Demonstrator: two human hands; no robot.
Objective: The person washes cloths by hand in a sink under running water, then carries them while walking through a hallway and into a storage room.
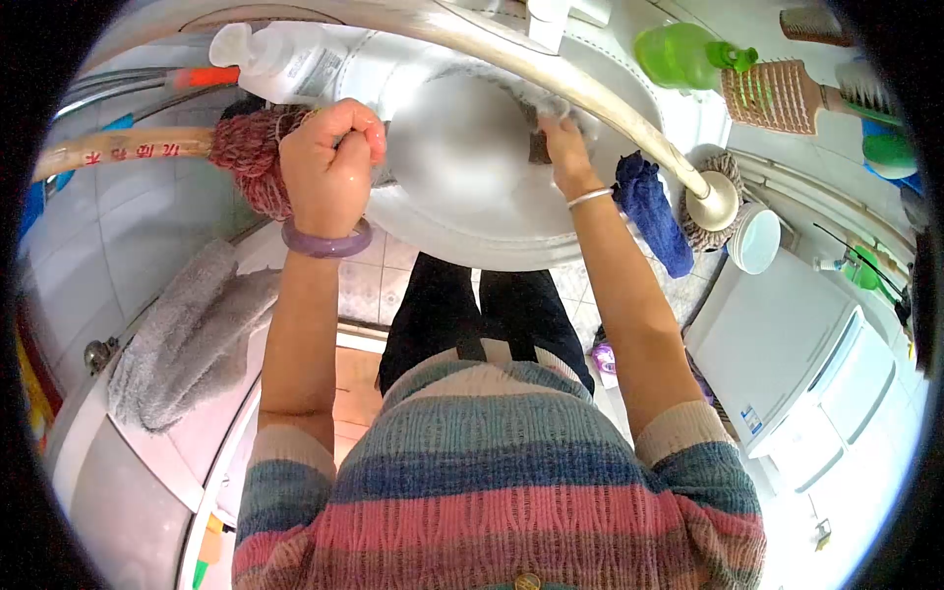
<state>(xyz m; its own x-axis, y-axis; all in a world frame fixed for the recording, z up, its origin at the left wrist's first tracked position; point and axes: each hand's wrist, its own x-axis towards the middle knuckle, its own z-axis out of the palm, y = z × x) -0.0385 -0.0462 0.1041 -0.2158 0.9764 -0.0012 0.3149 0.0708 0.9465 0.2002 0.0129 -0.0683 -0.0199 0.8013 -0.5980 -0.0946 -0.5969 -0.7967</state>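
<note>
My left hand (pixel 332 177), a purple bangle at its wrist, is closed in a fist at the left side of the white sink (pixel 462 244). What its fingers grip is hidden. Inside the sink lies a round, shiny, pale vessel (pixel 457 147) that looks like a pan or bowl; a brownish edge shows beside my left fist. My right hand (pixel 564 152), with a silver bracelet, is closed over a brown scrubbing pad (pixel 539 147) at the vessel's right side. White suds sit around those fingers. The faucet (pixel 547 22) stands at the far rim.
A pale pole (pixel 590 93) crosses above the sink. A red-brown mop head (pixel 251 157) is beside my left hand. A white pump bottle (pixel 285 64), a green bottle (pixel 678 57), a hairbrush (pixel 772 96) and a blue cloth (pixel 651 211) surround the sink. A grey towel (pixel 192 329) hangs lower left.
</note>
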